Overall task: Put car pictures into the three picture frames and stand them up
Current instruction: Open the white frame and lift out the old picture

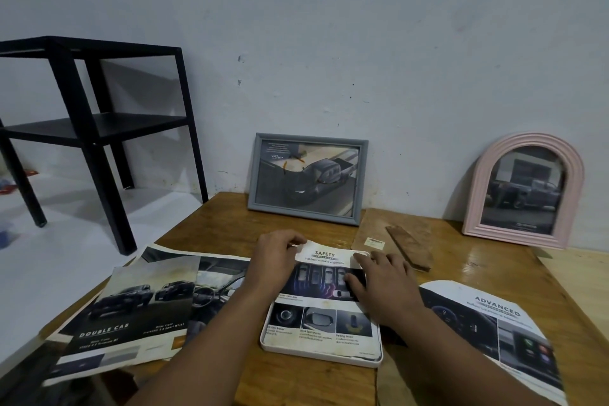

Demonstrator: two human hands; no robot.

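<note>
A white frame [316,354] lies flat on the wooden table [296,382], with a car picture headed SAFETY [324,316] laid over it. My left hand [275,257] pinches the picture's curled top left corner. My right hand [384,283] presses flat on its right side, fingers spread. A grey frame [309,176] with a car picture stands against the wall behind. A pink arched frame [524,189] with a car picture leans on the wall at the right.
Loose brochure pages lie at the left [131,310] and right [494,330]. A brown backing board [408,250] with its stand lies behind my right hand. A black shelf unit [95,128] stands on the floor to the left.
</note>
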